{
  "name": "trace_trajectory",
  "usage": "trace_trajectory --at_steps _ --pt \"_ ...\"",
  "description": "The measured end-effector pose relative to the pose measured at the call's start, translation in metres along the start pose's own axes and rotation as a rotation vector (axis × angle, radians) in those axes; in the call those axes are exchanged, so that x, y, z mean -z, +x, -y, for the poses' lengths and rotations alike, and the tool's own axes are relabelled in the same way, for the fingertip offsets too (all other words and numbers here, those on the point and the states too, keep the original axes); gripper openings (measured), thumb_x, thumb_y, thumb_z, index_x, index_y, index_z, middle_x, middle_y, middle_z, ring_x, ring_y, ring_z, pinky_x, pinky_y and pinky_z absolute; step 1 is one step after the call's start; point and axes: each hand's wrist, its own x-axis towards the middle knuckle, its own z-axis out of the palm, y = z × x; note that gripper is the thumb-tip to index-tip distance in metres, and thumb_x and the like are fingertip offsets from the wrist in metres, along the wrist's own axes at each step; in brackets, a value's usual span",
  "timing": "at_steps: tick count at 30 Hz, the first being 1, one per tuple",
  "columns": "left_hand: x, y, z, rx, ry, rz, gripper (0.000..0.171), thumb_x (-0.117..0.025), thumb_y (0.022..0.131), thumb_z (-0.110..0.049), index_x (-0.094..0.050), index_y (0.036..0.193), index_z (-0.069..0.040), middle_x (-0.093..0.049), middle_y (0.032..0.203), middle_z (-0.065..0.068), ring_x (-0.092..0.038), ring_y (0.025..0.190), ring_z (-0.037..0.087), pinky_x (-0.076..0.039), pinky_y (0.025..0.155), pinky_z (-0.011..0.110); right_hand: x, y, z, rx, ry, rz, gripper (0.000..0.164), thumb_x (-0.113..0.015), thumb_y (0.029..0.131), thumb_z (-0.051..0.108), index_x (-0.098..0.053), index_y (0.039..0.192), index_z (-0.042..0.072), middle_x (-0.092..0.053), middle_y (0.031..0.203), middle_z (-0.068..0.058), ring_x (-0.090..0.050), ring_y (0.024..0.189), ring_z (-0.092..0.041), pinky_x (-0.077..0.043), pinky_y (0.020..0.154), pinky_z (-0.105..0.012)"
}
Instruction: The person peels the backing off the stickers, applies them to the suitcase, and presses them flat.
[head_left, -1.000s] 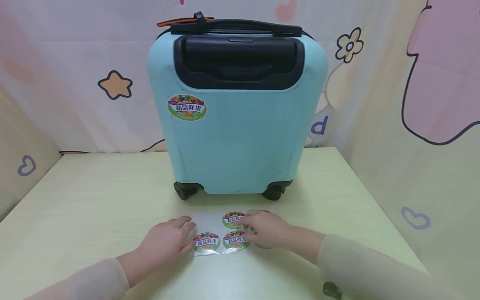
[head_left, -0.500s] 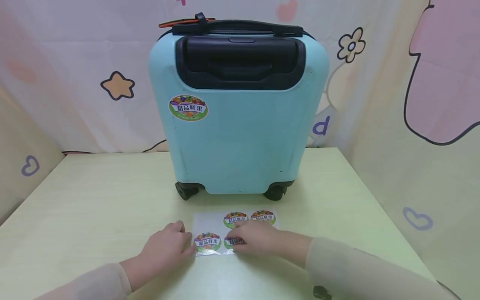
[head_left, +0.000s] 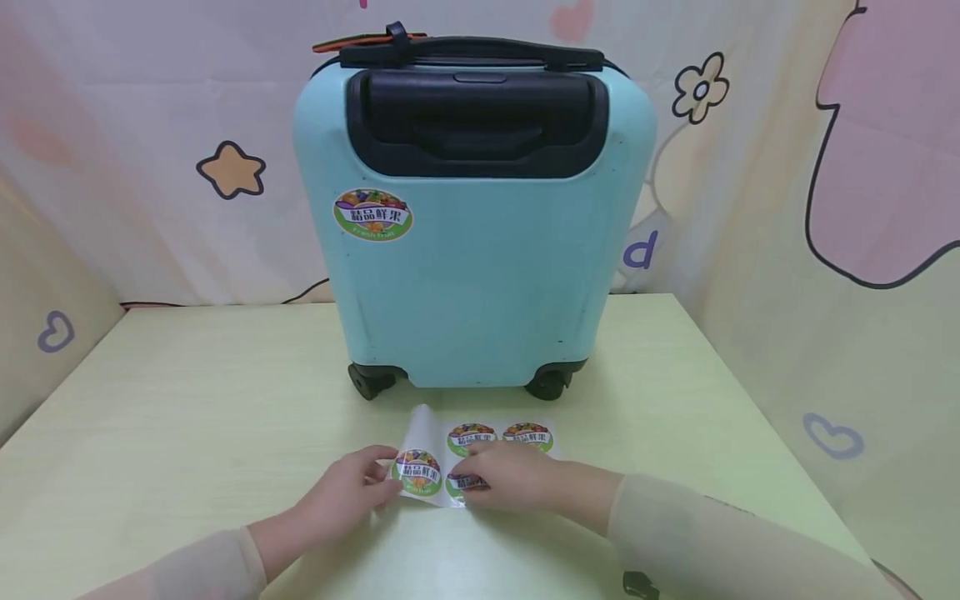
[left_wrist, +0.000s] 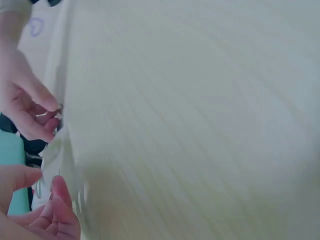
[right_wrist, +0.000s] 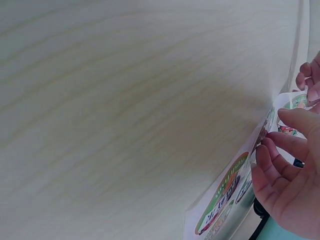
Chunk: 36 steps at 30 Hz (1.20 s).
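Note:
A white sheet of oval fruit stickers [head_left: 422, 432] lies in front of the suitcase, its left end bent up off the table. With thumb and finger my left hand [head_left: 337, 493] pinches that left edge, beside the lower left sticker [head_left: 418, 473]. My right hand [head_left: 517, 475] rests over the middle of the sheet, fingertips touching the lower middle sticker [head_left: 467, 485] and covering part of it. In the right wrist view the right thumb and fingers [right_wrist: 287, 145] are apart, at the sheet's edge. One matching sticker [head_left: 372, 215] is on the suitcase's upper left.
A light blue suitcase [head_left: 480, 275] with black handles and wheels stands upright on the pale table [head_left: 225, 383]. Behind it hangs a patterned cloth [head_left: 150, 167], which also runs down the right side. A small dark object [head_left: 640, 585] shows by the right sleeve.
My right hand has moved slightly left and nearer, onto the lower middle sticker. My left hand has taken the sheet's left edge, and that end has bent upward.

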Motion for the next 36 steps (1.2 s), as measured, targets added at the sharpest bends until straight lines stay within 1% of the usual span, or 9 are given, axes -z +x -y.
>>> trace_trajectory --at_steps 2,4,7,10,15,20,24,29,36 --pt "0.000 0.001 0.000 0.042 -0.122 0.005 0.048 -0.064 0.083 -0.005 -0.048 0.126 0.007 -0.062 0.081 0.005 -0.059 0.069 0.016 -0.047 0.057 0.030 0.000 0.000 0.000 0.002 -0.007 -0.004 0.030 -0.064 0.086 0.026 -0.067 0.114 0.015 -0.057 0.090 0.006 -0.046 0.070 -0.002 -0.041 0.060 -0.019" --pt "0.000 0.002 0.000 0.076 -0.199 0.000 0.048 -0.063 0.083 -0.003 -0.046 0.126 0.008 -0.064 0.080 0.005 -0.058 0.068 0.016 -0.046 0.056 0.030 0.000 -0.001 0.000 0.006 -0.002 -0.004 0.030 -0.064 0.086 0.026 -0.067 0.113 0.015 -0.058 0.091 0.005 -0.049 0.073 -0.004 -0.042 0.061 -0.020" --pt "0.000 0.001 -0.001 0.125 -0.282 0.002 0.037 -0.062 0.084 -0.003 -0.052 0.117 0.008 -0.066 0.080 0.006 -0.059 0.069 0.016 -0.047 0.057 0.030 0.000 -0.001 0.000 0.003 -0.007 -0.011 0.029 -0.063 0.086 0.026 -0.067 0.113 0.015 -0.060 0.098 0.003 -0.054 0.082 -0.006 -0.046 0.069 -0.022" --pt "-0.001 -0.001 -0.002 0.141 -0.342 0.031 0.023 -0.062 0.085 -0.006 -0.057 0.103 0.007 -0.067 0.081 0.007 -0.060 0.072 0.015 -0.048 0.060 0.029 0.001 0.000 0.001 -0.008 0.061 -0.048 0.028 -0.062 0.087 0.024 -0.068 0.112 0.015 -0.060 0.094 0.004 -0.053 0.080 -0.006 -0.045 0.065 -0.022" --pt "-0.003 -0.003 -0.007 0.160 -0.381 0.056 0.022 -0.064 0.087 -0.017 -0.061 0.097 0.002 -0.067 0.082 0.005 -0.061 0.075 0.014 -0.048 0.064 0.029 0.003 0.004 0.010 -0.012 0.301 -0.176 0.023 -0.064 0.088 0.019 -0.069 0.109 0.013 -0.054 0.083 0.007 -0.048 0.066 -0.001 -0.042 0.058 -0.016" --pt "-0.004 -0.003 -0.009 0.132 -0.415 0.072 0.029 -0.065 0.087 -0.022 -0.063 0.102 0.002 -0.067 0.085 0.005 -0.062 0.079 0.014 -0.048 0.067 0.029 0.003 0.006 0.021 -0.015 0.462 -0.300 0.017 -0.069 0.085 0.019 -0.072 0.100 0.012 -0.058 0.085 0.008 -0.052 0.068 -0.001 -0.044 0.061 -0.017" --pt "-0.002 -0.005 -0.013 0.087 -0.449 0.114 0.033 -0.064 0.088 -0.023 -0.063 0.107 0.004 -0.067 0.088 0.005 -0.061 0.081 0.014 -0.048 0.070 0.030 0.002 0.008 0.024 -0.021 0.533 -0.352 0.014 -0.071 0.083 0.019 -0.072 0.094 0.011 -0.057 0.080 0.011 -0.051 0.068 -0.001 -0.045 0.060 -0.018" --pt "0.000 -0.007 -0.016 0.060 -0.501 0.156 0.036 -0.061 0.090 -0.022 -0.061 0.111 0.006 -0.067 0.092 0.006 -0.061 0.083 0.013 -0.047 0.071 0.030 0.002 0.010 0.025 -0.021 0.558 -0.390 0.016 -0.074 0.080 0.018 -0.072 0.094 0.010 -0.057 0.077 0.012 -0.050 0.067 -0.002 -0.045 0.060 -0.019" --pt "-0.002 -0.007 -0.017 0.064 -0.522 0.155 0.036 -0.061 0.090 -0.024 -0.061 0.111 0.005 -0.068 0.095 0.004 -0.060 0.084 0.013 -0.047 0.073 0.030 0.000 0.010 0.028 -0.040 0.561 -0.435 0.019 -0.074 0.080 0.025 -0.072 0.094 0.011 -0.059 0.078 0.011 -0.051 0.068 -0.002 -0.045 0.062 -0.020"
